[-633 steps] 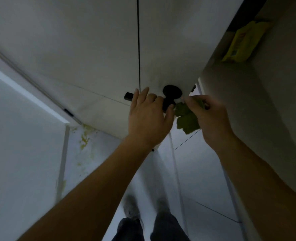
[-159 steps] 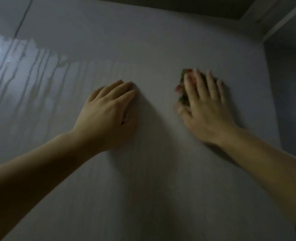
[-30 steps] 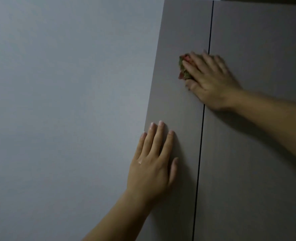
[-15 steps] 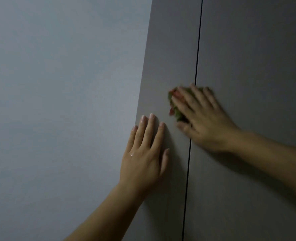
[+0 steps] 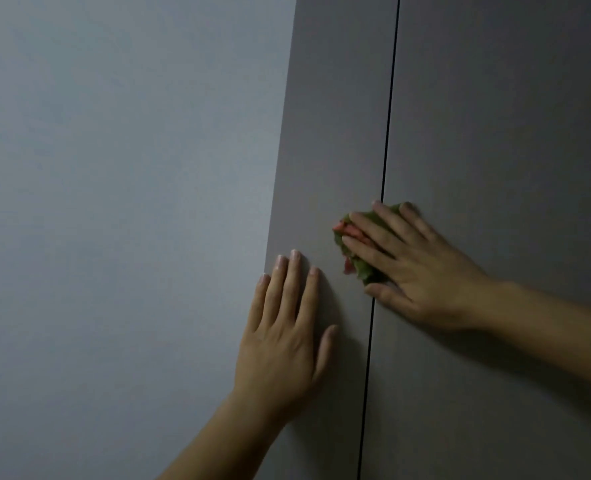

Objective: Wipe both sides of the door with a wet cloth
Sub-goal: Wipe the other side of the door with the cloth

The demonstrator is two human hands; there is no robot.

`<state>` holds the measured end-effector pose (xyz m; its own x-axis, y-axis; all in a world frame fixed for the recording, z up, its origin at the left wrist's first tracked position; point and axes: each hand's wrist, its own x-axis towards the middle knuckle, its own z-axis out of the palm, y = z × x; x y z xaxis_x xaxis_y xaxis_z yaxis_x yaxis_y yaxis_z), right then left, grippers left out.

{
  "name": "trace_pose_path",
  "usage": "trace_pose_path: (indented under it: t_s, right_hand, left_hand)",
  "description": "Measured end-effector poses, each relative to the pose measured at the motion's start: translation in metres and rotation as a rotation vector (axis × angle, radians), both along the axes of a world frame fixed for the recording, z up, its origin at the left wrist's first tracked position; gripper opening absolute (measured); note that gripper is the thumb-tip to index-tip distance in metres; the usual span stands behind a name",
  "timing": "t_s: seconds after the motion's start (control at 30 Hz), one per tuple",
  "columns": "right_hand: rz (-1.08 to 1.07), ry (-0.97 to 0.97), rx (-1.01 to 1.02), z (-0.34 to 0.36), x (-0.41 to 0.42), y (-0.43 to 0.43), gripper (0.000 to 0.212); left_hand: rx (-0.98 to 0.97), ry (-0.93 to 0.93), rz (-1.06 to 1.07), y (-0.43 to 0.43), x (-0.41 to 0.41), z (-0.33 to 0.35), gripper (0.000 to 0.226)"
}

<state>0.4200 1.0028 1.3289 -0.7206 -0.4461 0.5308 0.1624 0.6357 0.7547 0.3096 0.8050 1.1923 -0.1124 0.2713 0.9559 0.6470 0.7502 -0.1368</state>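
Note:
A grey door point(image 5: 495, 133) fills the right half of the view, with a thin dark vertical seam point(image 5: 387, 133) running down it. My right hand point(image 5: 412, 265) lies flat on the door across the seam and presses a green and red cloth point(image 5: 351, 251) against it with straight fingers. The cloth shows only at my fingertips; the rest is under my palm. My left hand point(image 5: 283, 327) rests flat on the narrow strip left of the seam, fingers straight, just below and left of the cloth.
A pale grey wall point(image 5: 114, 202) takes up the left half, meeting the door strip at a slanted vertical edge point(image 5: 280, 168). The lighting is dim.
My right hand has slid the cloth down the door along the seam over the last second, ending close beside my left hand. My left hand has stayed flat on the strip.

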Motion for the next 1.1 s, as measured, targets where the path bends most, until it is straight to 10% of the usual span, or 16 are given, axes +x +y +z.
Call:
trace_pose_path:
  t_s: [0.17,0.37,0.63,0.83,1.1]
  right_hand:
    - [0.021,0.177,-0.216,0.053,-0.020,-0.027,0.071]
    - [0.030,-0.016,0.013,-0.018,-0.008,-0.017,0.069]
    - [0.075,0.095,-0.151,0.060,-0.052,-0.083,0.072]
    - [0.089,-0.144,0.169,-0.002,-0.036,-0.057,0.066]
    - [0.085,0.067,-0.040,-0.007,-0.048,-0.070,0.071]
  left_hand:
    - [0.015,0.001,-0.009,0.000,-0.001,-0.005,0.072]
    - [0.045,-0.013,-0.060,0.003,0.000,-0.006,0.070]
    - [0.042,-0.039,-0.031,0.003,-0.001,-0.010,0.074]
    - [0.023,-0.071,-0.042,0.000,0.003,-0.051,0.078]
    - [0.021,-0.114,-0.025,-0.003,0.009,-0.052,0.075]
